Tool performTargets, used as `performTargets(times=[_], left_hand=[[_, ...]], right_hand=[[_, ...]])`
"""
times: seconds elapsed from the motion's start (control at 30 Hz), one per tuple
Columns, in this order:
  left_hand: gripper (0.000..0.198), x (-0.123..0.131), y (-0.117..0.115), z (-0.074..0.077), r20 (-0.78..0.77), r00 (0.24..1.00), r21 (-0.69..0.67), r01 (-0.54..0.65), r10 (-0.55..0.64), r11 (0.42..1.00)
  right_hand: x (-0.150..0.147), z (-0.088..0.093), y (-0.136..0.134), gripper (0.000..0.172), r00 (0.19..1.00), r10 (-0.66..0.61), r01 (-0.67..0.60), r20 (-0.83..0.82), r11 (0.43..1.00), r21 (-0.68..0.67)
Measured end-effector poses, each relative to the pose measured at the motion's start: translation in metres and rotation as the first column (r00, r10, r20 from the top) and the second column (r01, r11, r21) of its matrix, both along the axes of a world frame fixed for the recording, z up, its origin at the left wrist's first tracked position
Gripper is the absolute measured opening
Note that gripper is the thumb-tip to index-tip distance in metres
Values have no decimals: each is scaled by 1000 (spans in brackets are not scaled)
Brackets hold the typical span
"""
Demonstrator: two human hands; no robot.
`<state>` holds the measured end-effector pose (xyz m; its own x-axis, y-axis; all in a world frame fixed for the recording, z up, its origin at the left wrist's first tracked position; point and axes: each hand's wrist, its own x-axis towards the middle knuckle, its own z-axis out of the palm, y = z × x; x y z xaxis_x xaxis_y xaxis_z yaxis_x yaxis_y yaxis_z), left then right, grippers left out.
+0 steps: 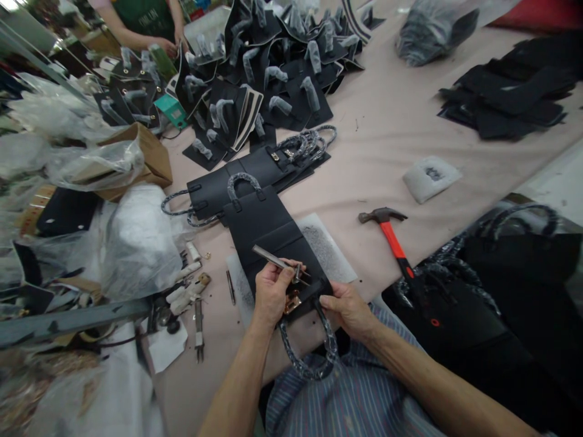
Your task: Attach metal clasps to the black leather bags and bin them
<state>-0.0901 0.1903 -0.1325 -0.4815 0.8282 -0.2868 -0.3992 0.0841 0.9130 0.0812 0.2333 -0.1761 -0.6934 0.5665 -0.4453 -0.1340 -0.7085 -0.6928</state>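
Observation:
A black bag panel (273, 224) lies lengthwise before me, a plastic-wrapped handle (241, 182) at its far end and another wrapped handle (304, 368) hanging at the near end. My left hand (271, 294) is closed, pinching a slim metal bar-shaped tool (268, 255) over the panel; its exact kind is unclear. Just beside those fingers sits a gold-coloured clasp (293, 301) on the panel. With thumb and fingers, my right hand (348, 308) grips the panel's near right edge. Under the panel is a speckled pale slab (325, 243).
A claw hammer (395, 246) lies on the right, near a whitish block (430, 178). More black bag panels (228, 182) and stacked black pieces (505, 91) occupy the table. Pliers (199, 328) and plastic bags (136, 243) are left. Across the table stands a co-worker (141, 24).

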Motion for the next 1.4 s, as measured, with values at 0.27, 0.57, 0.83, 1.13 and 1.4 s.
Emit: performTargets(times=[0.27, 0.57, 0.83, 1.13, 1.4], left_hand=[[37, 4, -8, -2, 11, 998, 14, -64, 64, 998], [39, 4, -8, -12, 74, 989, -7, -124, 125, 992], [34, 1, -8, -20, 41, 996, -5, -77, 77, 997], [29, -4, -11, -20, 51, 999, 76, 7, -11, 997], [30, -4, -12, -20, 6, 1000, 71, 27, -28, 997]], right_hand=[[3, -1, 2, 24, 998, 37, -39, 50, 998, 46], [8, -1, 7, 29, 994, 105, -106, 26, 994, 37], [-6, 11, 7, 40, 996, 65, -62, 57, 997, -41], [-9, 12, 9, 40, 997, 81, -82, -9, 991, -106], [-9, 10, 9, 36, 997, 68, -65, 32, 996, -63]])
